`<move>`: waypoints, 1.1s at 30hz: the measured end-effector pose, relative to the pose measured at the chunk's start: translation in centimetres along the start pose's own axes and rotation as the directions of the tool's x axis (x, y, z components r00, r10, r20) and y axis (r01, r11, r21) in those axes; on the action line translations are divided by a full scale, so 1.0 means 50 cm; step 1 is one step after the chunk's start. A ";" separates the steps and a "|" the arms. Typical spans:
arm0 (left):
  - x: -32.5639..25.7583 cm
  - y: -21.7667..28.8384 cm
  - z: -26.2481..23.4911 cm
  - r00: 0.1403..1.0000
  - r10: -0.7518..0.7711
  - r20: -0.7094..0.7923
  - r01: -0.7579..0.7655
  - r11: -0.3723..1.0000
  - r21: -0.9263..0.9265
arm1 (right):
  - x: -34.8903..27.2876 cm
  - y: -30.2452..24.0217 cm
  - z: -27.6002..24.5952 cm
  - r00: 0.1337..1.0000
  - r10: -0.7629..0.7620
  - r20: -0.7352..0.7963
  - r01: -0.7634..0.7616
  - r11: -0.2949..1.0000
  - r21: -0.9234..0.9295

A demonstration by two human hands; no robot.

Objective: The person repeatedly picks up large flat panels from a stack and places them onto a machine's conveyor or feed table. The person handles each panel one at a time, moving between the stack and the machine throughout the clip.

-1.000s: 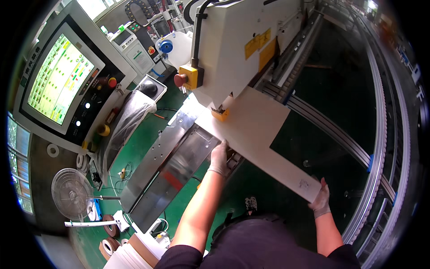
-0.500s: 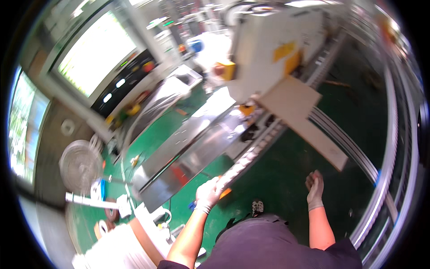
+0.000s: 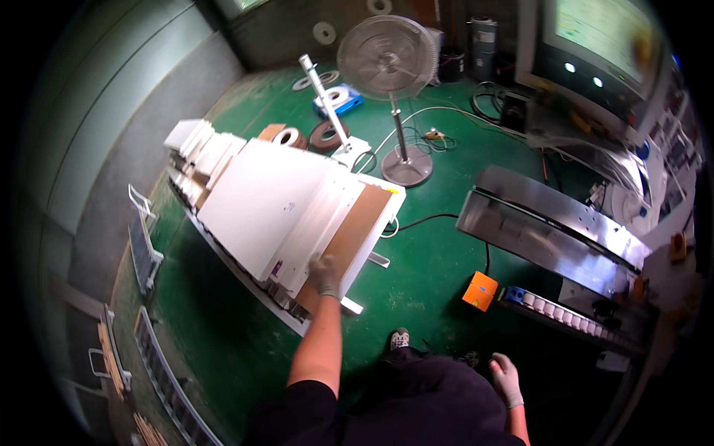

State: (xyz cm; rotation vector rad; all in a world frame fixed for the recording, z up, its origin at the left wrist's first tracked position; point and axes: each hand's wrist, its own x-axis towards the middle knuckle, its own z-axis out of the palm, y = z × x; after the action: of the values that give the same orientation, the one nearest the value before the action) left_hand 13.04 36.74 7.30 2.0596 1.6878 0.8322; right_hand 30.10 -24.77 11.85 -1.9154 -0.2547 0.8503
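Note:
My left hand [image 3: 324,275], in a pale glove, is over the near end of a long brown board [image 3: 349,236]. Motion smears its fingers, so I cannot tell whether they grip the board or only touch it. That board lies at the right side of a stack of white panels [image 3: 264,201] on a low rack. My right hand [image 3: 507,380], also gloved, hangs beside my body at the lower right. Its fingers are loosely bent and slightly apart, with nothing visible in them.
Right of the stack are a metal machine table [image 3: 550,234], an orange box [image 3: 480,291] and a roller rail [image 3: 569,318]. A standing fan [image 3: 388,59] and a white post [image 3: 325,104] are behind it. Metal racks [image 3: 175,383] stand at left. A cable crosses the green floor [image 3: 431,256].
My view has swung left from the machine to the panel stack. My left hand has left the roller rail and is now at the brown board. My right hand stays low and empty.

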 end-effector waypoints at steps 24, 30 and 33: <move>0.193 -0.356 -0.196 0.635 -0.763 0.123 0.449 0.234 -0.863 | -0.049 0.200 0.211 0.866 0.499 -0.018 -0.495 0.863 0.098; 0.093 -0.229 -0.129 0.615 -0.694 0.374 0.540 0.025 -0.841 | 0.039 0.173 0.209 0.891 0.452 0.048 -0.454 0.884 0.109; 0.039 -0.144 -0.127 0.648 -0.540 0.537 0.576 -0.115 -0.810 | 0.095 0.164 0.180 0.927 0.375 0.030 -0.354 0.897 -0.264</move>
State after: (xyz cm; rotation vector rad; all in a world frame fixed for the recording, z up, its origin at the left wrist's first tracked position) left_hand 3.75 39.67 8.24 0.2896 1.1527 1.0691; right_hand 26.18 -20.05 0.34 -2.2121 -0.0505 1.1937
